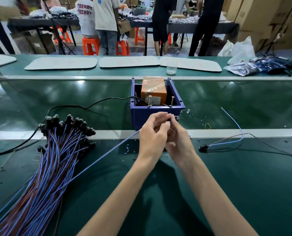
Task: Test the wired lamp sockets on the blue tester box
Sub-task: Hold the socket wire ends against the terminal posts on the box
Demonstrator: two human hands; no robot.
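While the blue tester box stood on the green surface, a person's left hand and right hand met just in front of it. The fingers of both hands were curled round one black lamp socket, whose blue wire trailed off to the box's near left. An orange unit sat inside the box, behind two upright screws at its front rim. A bundle of wired sockets lay left of the box, and a single socket lay at its near right.
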